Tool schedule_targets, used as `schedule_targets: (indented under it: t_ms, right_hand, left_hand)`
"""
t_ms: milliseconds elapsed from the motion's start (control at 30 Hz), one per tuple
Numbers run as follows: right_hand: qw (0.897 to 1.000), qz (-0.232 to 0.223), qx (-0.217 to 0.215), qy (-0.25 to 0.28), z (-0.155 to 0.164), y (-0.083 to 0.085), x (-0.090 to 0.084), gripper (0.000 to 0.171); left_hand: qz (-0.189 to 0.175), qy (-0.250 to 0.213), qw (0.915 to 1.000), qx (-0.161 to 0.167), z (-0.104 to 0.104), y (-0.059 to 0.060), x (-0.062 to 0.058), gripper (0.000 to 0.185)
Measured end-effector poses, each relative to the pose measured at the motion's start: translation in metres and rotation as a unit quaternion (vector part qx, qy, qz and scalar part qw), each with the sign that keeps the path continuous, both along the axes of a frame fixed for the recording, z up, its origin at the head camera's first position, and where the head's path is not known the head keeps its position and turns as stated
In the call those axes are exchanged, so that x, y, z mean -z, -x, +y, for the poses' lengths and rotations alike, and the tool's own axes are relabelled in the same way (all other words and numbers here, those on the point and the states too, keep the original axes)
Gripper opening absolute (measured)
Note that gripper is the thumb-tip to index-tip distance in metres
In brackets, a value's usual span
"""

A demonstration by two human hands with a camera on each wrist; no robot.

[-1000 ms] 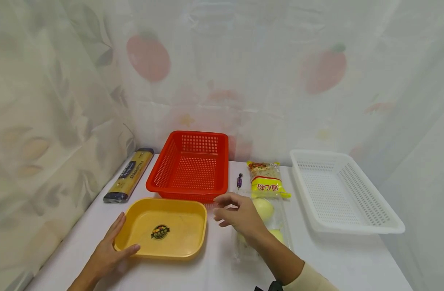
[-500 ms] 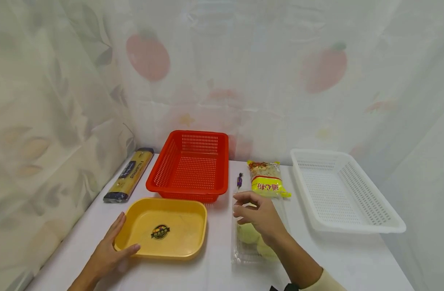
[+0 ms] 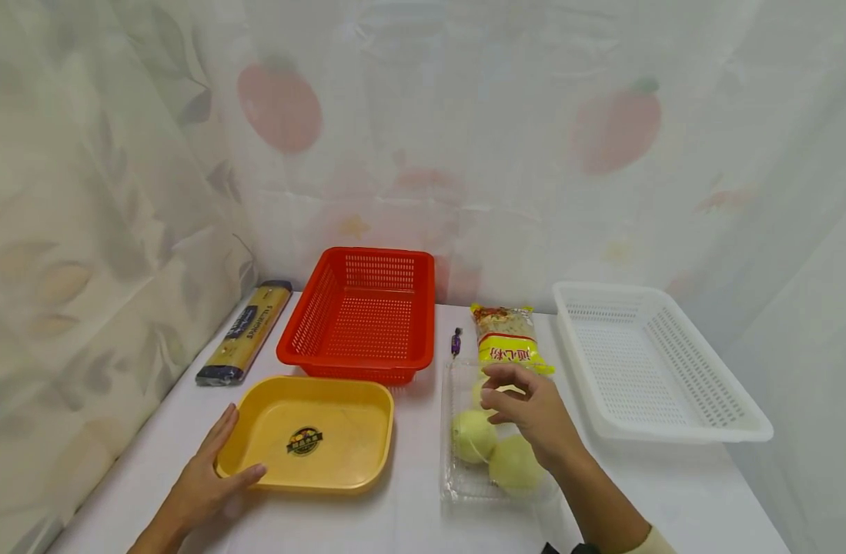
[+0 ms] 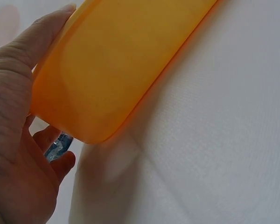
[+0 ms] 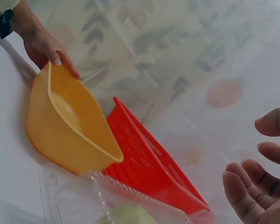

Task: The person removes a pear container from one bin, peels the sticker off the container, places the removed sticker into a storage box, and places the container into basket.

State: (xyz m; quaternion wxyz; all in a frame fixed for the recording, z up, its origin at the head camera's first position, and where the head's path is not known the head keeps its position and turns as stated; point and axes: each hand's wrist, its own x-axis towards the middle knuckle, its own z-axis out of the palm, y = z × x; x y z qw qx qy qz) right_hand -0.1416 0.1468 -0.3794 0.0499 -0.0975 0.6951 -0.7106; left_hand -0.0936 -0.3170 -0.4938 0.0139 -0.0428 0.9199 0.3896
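My left hand (image 3: 222, 463) lies flat on the table against the near-left corner of a yellow tray (image 3: 346, 419), fingers straight along its side and thumb along the front rim; the left wrist view shows that tray (image 4: 112, 70) close up beside the hand (image 4: 18, 140). My right hand (image 3: 511, 400) hovers over a clear plastic clamshell (image 3: 457, 481) holding pale yellow-green round fruits (image 3: 473, 435). Its fingers (image 5: 256, 186) are loosely curled and hold nothing. One fruit is partly hidden behind that hand.
A red basket (image 3: 353, 365) stands behind the tray, and a white basket (image 3: 672, 435) at the right. A yellow noodle packet (image 3: 509, 342) and a small purple candy (image 3: 456, 342) lie beyond the clamshell. A spaghetti pack (image 3: 245, 332) lies by the left curtain.
My right hand has moved rightward from beside the tray to above the far part of the clamshell, uncovering two fruits. The left hand and tray have stayed put.
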Motion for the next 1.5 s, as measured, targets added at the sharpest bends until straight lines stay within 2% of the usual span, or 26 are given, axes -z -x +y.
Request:
schedule_targets:
  t_ms: [300, 567, 833, 933, 1100, 1267, 1500]
  right_hand:
    - [0.999, 0.003, 0.03, -0.025, 0.026, 0.0, 0.006, 0.035]
    - [0.995, 0.016, 0.055, -0.079, 0.051, -0.001, 0.013, 0.04]
    - [0.988, 0.013, 0.073, -0.135, 0.073, -0.003, 0.026, 0.044]
    - [0.987, 0.002, 0.075, -0.145, 0.079, -0.004, 0.032, 0.046]
    - [0.983, -0.034, 0.069, -0.165, 0.087, -0.005, 0.043, 0.05]
    - [0.98, -0.049, 0.057, -0.181, 0.092, -0.004, 0.055, 0.054]
    - [0.982, -0.064, 0.046, -0.171, 0.094, -0.002, 0.066, 0.058]
  left_hand:
    - [-0.008, 0.002, 0.9999, -0.006, 0.0, 0.001, 0.001, 0.111]
    - [-0.003, 0.0, 1.0, -0.004, -0.002, 0.001, 0.003, 0.11]
    - [0.031, -0.008, 0.9995, 0.009, -0.001, -0.001, 0.002, 0.107]
    - [0.037, -0.008, 0.9992, 0.011, 0.0, -0.001, 0.002, 0.106]
    - [0.028, -0.007, 0.9996, 0.007, -0.001, -0.001, 0.002, 0.106]
    - [0.016, -0.003, 0.9998, 0.005, -0.001, -0.001, 0.002, 0.108]
    - [0.015, 0.0, 0.9999, 0.005, -0.001, -0.001, 0.002, 0.108]
